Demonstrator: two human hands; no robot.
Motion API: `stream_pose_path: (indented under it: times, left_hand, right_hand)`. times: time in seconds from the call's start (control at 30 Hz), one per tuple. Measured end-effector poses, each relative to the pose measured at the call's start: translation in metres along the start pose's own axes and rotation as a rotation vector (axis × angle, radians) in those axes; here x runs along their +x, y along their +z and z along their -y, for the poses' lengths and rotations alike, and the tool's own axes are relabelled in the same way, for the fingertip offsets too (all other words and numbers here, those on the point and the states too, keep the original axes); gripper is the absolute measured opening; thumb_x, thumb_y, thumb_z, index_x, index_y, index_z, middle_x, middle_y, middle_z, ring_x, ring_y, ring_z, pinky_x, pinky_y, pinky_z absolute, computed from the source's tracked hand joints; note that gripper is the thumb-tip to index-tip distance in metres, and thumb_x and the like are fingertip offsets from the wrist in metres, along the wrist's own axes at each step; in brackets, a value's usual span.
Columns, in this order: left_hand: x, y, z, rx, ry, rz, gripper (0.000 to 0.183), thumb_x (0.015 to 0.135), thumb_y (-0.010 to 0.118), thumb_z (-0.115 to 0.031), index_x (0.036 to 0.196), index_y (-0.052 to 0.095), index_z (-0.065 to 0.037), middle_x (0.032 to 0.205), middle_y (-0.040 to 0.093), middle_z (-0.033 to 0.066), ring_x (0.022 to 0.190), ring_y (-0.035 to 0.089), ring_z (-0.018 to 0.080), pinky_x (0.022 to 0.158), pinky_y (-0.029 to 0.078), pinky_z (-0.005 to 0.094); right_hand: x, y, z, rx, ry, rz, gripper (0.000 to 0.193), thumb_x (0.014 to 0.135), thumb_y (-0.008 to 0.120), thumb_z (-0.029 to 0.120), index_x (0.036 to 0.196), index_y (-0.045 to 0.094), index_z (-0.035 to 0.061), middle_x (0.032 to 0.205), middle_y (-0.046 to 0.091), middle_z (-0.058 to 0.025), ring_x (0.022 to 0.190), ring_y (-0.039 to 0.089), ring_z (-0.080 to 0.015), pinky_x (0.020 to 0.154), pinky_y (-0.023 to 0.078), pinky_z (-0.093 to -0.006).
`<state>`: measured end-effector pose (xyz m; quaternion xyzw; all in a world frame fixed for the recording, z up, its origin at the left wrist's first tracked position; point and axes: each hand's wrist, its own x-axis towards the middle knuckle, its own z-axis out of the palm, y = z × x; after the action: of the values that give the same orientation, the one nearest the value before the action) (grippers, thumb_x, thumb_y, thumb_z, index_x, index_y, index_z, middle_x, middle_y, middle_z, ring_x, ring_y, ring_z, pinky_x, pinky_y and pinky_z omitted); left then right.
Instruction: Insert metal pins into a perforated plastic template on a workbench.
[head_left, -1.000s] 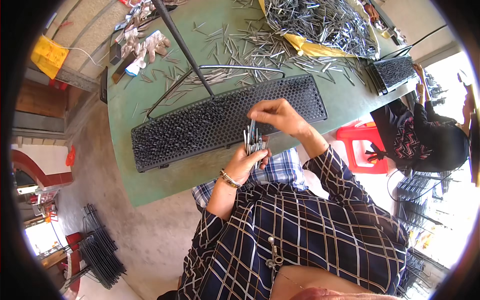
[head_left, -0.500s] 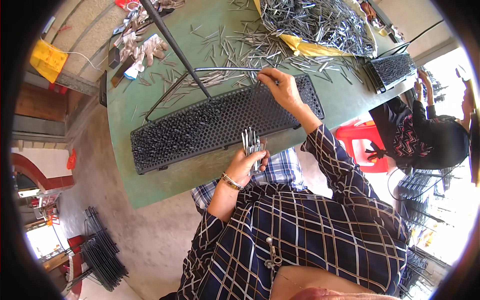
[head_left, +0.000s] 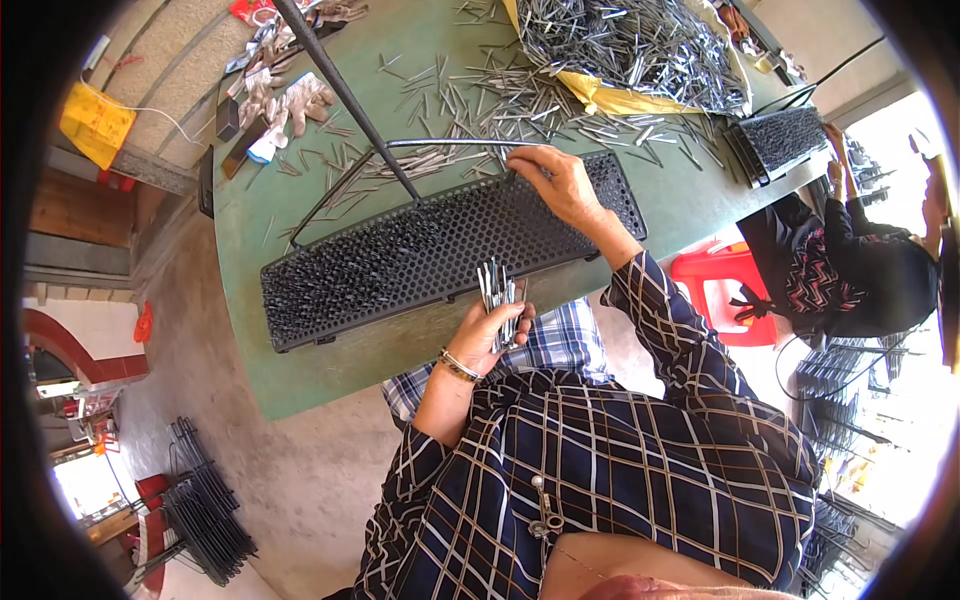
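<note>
A long black perforated rack (head_left: 480,236) lies across the green table, its left half packed with upright dark pieces and its right part showing bare holes. Low in front of the rack, my left hand (head_left: 486,330) is closed round a bundle of thin metal rods (head_left: 497,285), which stick up past the fingers. My right hand (head_left: 568,185) is over the rack's far edge with thumb and fingers pinched together. Whatever they hold is too small to make out. A bent black metal bar (head_left: 345,95) rises from the rack's far side.
A heap of metal rods (head_left: 630,50) fills a yellow-edged sack at the back, with loose rods strewn before it on the green table (head_left: 390,100). Work gloves (head_left: 300,100) lie at the far left. Another person (head_left: 850,250) works at a second rack (head_left: 780,140) beside a red stool (head_left: 725,290).
My right hand has shifted slightly left and down along the rack's far edge. The left hand has moved a little, still gripping the rods. The co-worker's hands have also moved.
</note>
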<state>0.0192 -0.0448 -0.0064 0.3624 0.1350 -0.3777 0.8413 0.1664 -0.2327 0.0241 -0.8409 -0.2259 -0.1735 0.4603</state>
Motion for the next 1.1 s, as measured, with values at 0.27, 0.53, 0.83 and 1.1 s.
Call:
stream_pose_path:
  times: [0.27, 0.53, 0.83, 1.1]
  left_hand:
    - [0.0, -0.001, 0.0, 0.054, 0.013, -0.005, 0.039, 0.085, 0.059, -0.012, 0.121, 0.047, -0.006, 0.087, 0.06, 0.0079, 0.069, 0.058, 0.0132, 0.055, 0.048, 0.0247]
    - [0.002, -0.003, 0.001, 0.061, 0.013, -0.016, 0.039, 0.084, 0.059, -0.011, 0.121, 0.047, -0.006, 0.087, 0.061, 0.0086, 0.069, 0.058, 0.0141, 0.055, 0.048, 0.0253]
    - [0.0, -0.002, -0.001, 0.032, -0.006, -0.007, 0.042, 0.084, 0.058, -0.011, 0.125, 0.046, -0.006, 0.087, 0.061, 0.0078, 0.068, 0.058, 0.0133, 0.055, 0.047, 0.0248]
    - [0.001, -0.001, -0.001, 0.05, 0.002, -0.014, 0.042, 0.084, 0.058, -0.011, 0.124, 0.046, -0.007, 0.085, 0.061, 0.0077, 0.068, 0.058, 0.0134, 0.055, 0.048, 0.0251]
  right_hand:
    - [0.006, -0.008, 0.002, -0.1, -0.155, 0.092, 0.017, 0.084, 0.06, 0.011, 0.098, 0.063, 0.0032, 0.09, 0.064, -0.0129, 0.084, 0.061, -0.0314, 0.075, 0.049, -0.0382]
    - [0.006, -0.006, -0.001, -0.045, -0.103, 0.078, 0.016, 0.085, 0.059, 0.011, 0.098, 0.062, 0.0029, 0.091, 0.064, -0.0128, 0.086, 0.061, -0.0315, 0.076, 0.049, -0.0379]
    - [0.006, -0.01, -0.003, 0.021, -0.064, 0.129, 0.015, 0.086, 0.057, 0.011, 0.098, 0.061, 0.0015, 0.091, 0.063, -0.0129, 0.086, 0.061, -0.0314, 0.076, 0.049, -0.0369]
    - [0.006, -0.009, 0.001, -0.003, -0.109, 0.11, 0.015, 0.087, 0.056, 0.011, 0.098, 0.06, 0.0004, 0.091, 0.062, -0.0141, 0.087, 0.06, -0.0322, 0.077, 0.048, -0.0373]
